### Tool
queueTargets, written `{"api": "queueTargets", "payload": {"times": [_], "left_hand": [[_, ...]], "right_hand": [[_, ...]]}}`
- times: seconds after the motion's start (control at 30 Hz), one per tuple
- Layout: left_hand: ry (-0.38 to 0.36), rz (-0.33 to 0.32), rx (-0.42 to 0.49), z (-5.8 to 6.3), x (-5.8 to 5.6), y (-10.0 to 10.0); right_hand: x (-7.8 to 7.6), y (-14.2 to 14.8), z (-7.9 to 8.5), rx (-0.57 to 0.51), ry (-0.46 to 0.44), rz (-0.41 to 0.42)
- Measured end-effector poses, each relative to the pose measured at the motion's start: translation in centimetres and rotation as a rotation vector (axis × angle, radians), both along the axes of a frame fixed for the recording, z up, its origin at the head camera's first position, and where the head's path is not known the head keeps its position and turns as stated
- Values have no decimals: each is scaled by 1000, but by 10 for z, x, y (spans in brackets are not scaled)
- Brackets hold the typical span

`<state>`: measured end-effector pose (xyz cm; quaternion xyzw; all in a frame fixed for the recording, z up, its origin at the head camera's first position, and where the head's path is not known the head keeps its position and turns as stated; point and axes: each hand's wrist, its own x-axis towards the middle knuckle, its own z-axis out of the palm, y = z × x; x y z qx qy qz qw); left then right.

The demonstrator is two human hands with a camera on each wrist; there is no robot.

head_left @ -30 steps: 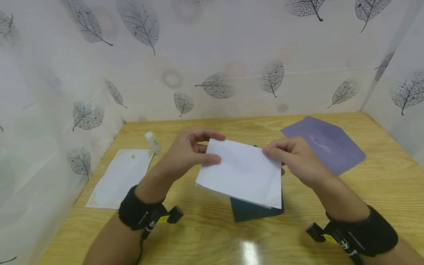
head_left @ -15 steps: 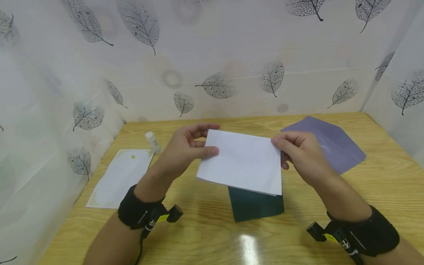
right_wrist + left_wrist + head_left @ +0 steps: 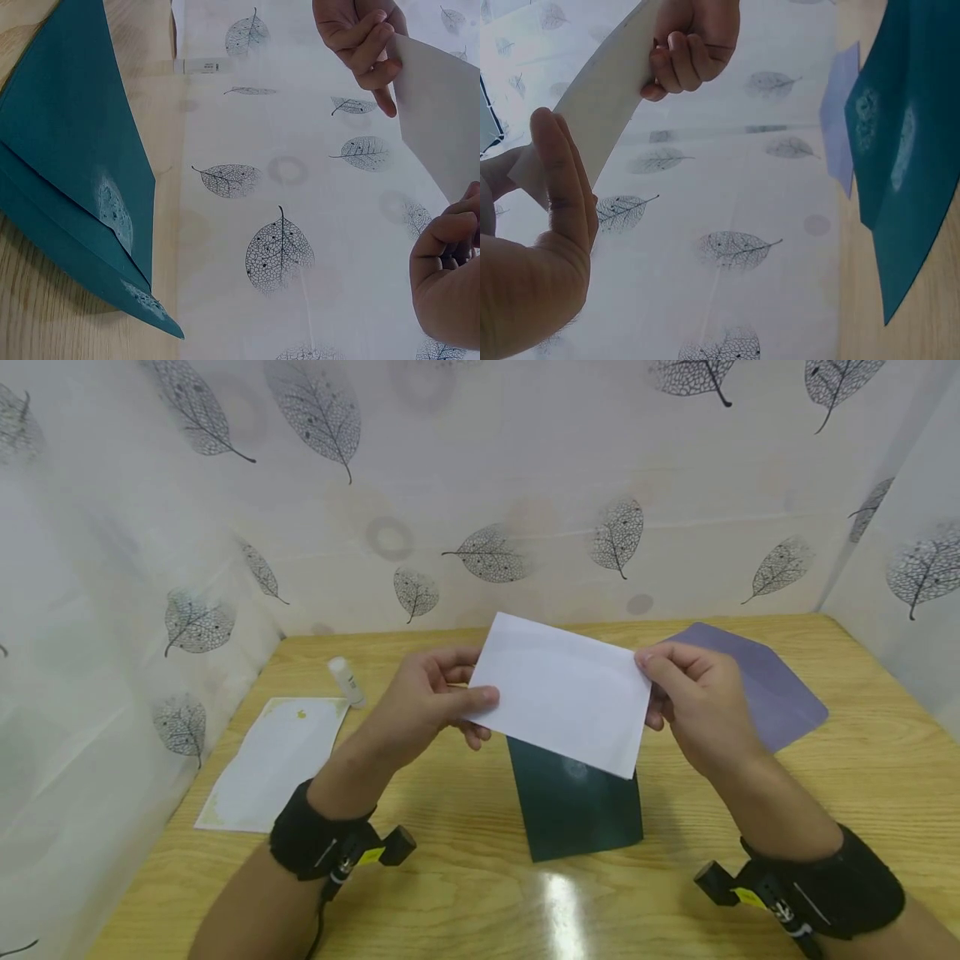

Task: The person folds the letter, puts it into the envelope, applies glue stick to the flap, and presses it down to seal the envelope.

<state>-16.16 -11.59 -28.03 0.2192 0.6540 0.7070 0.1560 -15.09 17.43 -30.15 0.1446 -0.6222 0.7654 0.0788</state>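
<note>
A folded white sheet of paper (image 3: 566, 693) is held up between both hands, tilted down to the right in the head view. My left hand (image 3: 438, 697) grips its left edge, thumb on the front and fingers behind. At the upper right corner, my right hand (image 3: 697, 697) pinches the paper between thumb and curled fingers. Below the paper lies a dark green envelope (image 3: 577, 814) on the table, its upper part hidden in the head view. In the right wrist view the green envelope (image 3: 82, 127) has its flap raised, with whitish smears near the edges.
A purple envelope (image 3: 780, 693) lies at the back right, partly behind the right hand. On the left are a white sheet with yellowish decorated corners (image 3: 281, 760) and a white glue stick (image 3: 346, 682). A leaf-print curtain (image 3: 540, 485) borders the wooden table (image 3: 450, 893).
Both hands have lifted the folded paper higher and away from the green envelope, uncovering more of it. The paper has tilted, and the right hand has shifted rightward.
</note>
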Motion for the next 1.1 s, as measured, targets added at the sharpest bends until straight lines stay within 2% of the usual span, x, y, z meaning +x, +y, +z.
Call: {"api": "queueTargets", "payload": {"times": [0.2,0.3,0.47,0.63,0.77,1.1], "left_hand": [[20,-94,20,-2,1,-2],[34,-109,-7,-3,1,-2],[51,-68,-45,-3,2,0],[65,-43,-29,-5,2,0],[82,-27,-8,-7,1,0],[99,70,-10,-6,1,3]], "right_hand": [[0,0,1,-4,-4,-13],[0,0,1,-1,-5,-20],[-1,0,1,-13,-10,-19],[-1,0,2,-53,-17,8],[0,-1,2,-61,-19,60],[2,1,0,82,-18,219]]}}
